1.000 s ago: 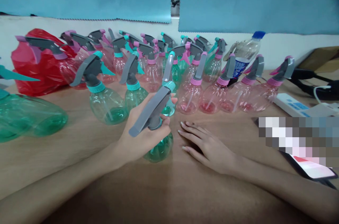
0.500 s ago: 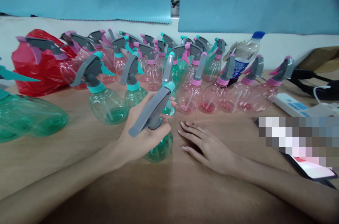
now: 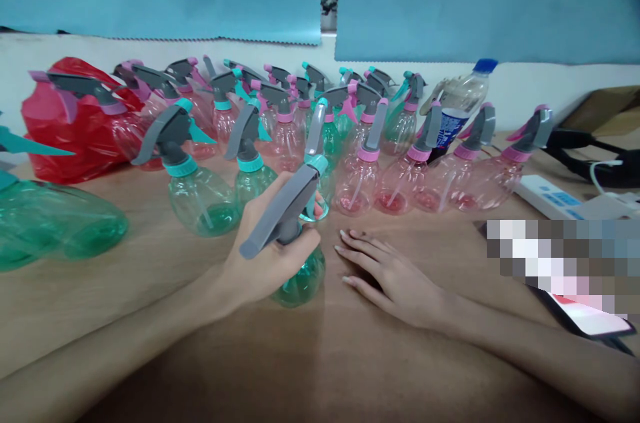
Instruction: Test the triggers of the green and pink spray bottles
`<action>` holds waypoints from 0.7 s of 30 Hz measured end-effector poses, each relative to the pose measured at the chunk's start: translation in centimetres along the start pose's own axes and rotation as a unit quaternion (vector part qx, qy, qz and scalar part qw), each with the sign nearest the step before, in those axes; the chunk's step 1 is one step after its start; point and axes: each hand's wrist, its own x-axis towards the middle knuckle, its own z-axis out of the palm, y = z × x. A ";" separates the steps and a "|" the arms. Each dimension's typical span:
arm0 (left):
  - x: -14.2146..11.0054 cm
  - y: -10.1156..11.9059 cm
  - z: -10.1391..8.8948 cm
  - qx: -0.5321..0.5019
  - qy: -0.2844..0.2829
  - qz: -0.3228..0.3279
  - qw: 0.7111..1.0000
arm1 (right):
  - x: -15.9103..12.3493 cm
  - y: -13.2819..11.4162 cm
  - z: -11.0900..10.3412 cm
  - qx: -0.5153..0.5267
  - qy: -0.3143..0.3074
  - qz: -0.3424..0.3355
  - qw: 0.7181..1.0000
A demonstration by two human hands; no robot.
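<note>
My left hand (image 3: 267, 256) is wrapped round the neck of a green spray bottle (image 3: 300, 276) with a grey trigger head (image 3: 283, 210); my index finger curls over the teal trigger. The bottle stands on the wooden table (image 3: 320, 356), right in front of me. My right hand (image 3: 387, 270) lies flat on the table just right of the bottle, fingers stretched out, holding nothing.
Several green spray bottles (image 3: 200, 190) and pink spray bottles (image 3: 400, 173) stand in rows behind. A red plastic bag (image 3: 65, 123) and a green bottle lying down (image 3: 55, 223) are at the left. A clear drink bottle (image 3: 460, 103), a white power strip (image 3: 550, 200) and a phone (image 3: 590, 320) sit at the right.
My left index finger has pulled in tighter on the trigger. The bottle and my right hand have hardly moved.
</note>
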 end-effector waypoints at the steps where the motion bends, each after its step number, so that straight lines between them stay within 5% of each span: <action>1: 0.0 0.0 0.0 -0.002 0.002 0.000 1.000 | 0.0 0.0 0.0 0.001 0.002 -0.001 1.000; 21: -0.2 -1.0 0.5 0.017 0.000 -0.014 1.000 | 0.0 0.0 0.0 -0.020 -0.015 0.002 1.000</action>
